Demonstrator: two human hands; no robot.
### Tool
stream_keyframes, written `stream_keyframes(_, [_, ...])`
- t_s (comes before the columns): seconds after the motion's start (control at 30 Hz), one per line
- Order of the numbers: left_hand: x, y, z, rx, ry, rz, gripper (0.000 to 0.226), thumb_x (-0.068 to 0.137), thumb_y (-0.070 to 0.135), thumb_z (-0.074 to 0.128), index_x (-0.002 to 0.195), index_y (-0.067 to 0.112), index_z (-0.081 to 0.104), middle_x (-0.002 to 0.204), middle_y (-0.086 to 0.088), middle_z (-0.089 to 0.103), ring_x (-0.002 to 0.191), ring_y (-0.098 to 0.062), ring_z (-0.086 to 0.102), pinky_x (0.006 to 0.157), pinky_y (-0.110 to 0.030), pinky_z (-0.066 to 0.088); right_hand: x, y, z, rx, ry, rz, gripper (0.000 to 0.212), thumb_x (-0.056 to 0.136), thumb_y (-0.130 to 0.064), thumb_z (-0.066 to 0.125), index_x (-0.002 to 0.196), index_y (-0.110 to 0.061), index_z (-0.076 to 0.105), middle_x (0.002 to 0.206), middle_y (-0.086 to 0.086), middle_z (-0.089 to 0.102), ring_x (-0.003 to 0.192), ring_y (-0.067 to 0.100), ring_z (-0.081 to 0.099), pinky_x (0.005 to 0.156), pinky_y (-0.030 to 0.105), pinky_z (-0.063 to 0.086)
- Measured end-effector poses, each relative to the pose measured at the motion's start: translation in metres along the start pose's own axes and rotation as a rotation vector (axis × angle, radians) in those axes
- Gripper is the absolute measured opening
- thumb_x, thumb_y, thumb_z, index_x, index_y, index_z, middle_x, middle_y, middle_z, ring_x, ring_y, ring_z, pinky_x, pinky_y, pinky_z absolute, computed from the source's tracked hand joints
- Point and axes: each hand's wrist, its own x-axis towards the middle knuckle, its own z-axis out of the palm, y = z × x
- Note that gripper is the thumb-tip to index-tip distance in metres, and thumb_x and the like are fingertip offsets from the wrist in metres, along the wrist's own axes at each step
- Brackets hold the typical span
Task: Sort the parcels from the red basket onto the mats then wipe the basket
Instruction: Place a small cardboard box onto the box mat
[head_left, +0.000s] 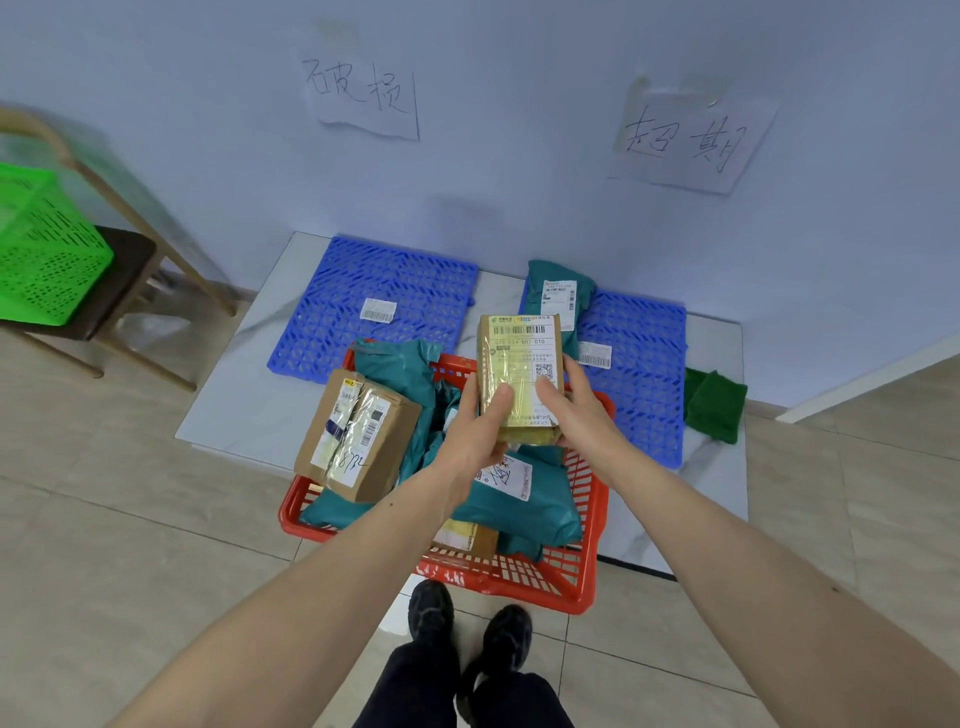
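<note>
A red basket (582, 577) sits on the floor before me, holding several teal mailer bags and a taped cardboard box (358, 431) propped on its left rim. Both hands hold a small yellow-taped carton (519, 364) upright above the basket. My left hand (478, 431) grips its lower left side, thumb on the front. My right hand (576, 410) grips its lower right side. Two blue grid mats lie beyond: the left mat (415, 280) bears only a loose label, the right mat (639, 364) carries a teal parcel (561, 291).
A green cloth (717, 405) lies at the right mat's edge. Two handwritten paper signs (363, 93) hang on the wall above the mats. A green basket (47, 249) stands on a stool at the left. My shoes (467, 623) stand just behind the red basket.
</note>
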Motion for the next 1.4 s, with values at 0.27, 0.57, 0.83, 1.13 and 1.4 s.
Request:
stream_keyframes(0.27, [-0.006,0.012,-0.041,-0.045,0.036,0.002,0.037,0.095,0.056,0.050,0.127,0.059,0.030,0.102,0.029,0.057,0.109,-0.013,0.062,0.099,-0.041,0.050,0.011,-0.025,0.037,0.002,-0.049,-0.006,0.053,0.101,-0.038,0.051,0.148,-0.040,0.028,0.132,-0.011,0.061,0.104,0.007,0.068,0.080,0.030,0.059])
stream_keyframes(0.57, [0.004,0.034,-0.132,0.006,-0.029,0.052,0.042,0.095,0.055,0.049,0.135,0.051,0.036,0.119,0.019,0.062,0.113,-0.012,0.061,0.099,-0.045,0.050,0.026,-0.062,0.119,0.006,0.012,-0.010,0.044,0.102,-0.037,0.049,0.140,-0.047,0.029,0.112,-0.015,0.066,0.093,0.005,0.069,0.071,0.025,0.056])
stream_keyframes(0.83, [0.029,0.048,-0.203,0.097,-0.062,0.031,0.063,0.079,0.074,0.054,0.136,0.055,0.034,0.130,0.012,0.061,0.113,-0.015,0.063,0.091,-0.041,0.056,0.049,-0.081,0.184,0.041,0.074,0.013,0.047,0.100,-0.044,0.050,0.143,-0.046,0.031,0.119,-0.015,0.066,0.103,0.010,0.067,0.084,0.043,0.057])
stream_keyframes(1.13, [0.058,0.064,-0.239,-0.007,-0.034,0.054,0.034,0.093,0.057,0.051,0.126,0.054,0.043,0.120,0.012,0.068,0.106,-0.012,0.067,0.090,-0.036,0.054,0.092,-0.106,0.215,0.007,0.026,0.030,0.057,0.100,-0.044,0.051,0.149,-0.045,0.022,0.130,-0.014,0.060,0.106,0.009,0.063,0.089,0.046,0.050])
stream_keyframes(1.4, [0.094,0.077,-0.302,0.035,-0.027,0.006,0.021,0.094,0.059,0.047,0.115,0.058,0.044,0.116,0.009,0.070,0.099,-0.013,0.067,0.080,-0.034,0.058,0.142,-0.120,0.271,-0.032,0.047,0.094,0.052,0.097,-0.049,0.052,0.143,-0.050,0.027,0.120,-0.011,0.067,0.103,0.018,0.068,0.094,0.052,0.051])
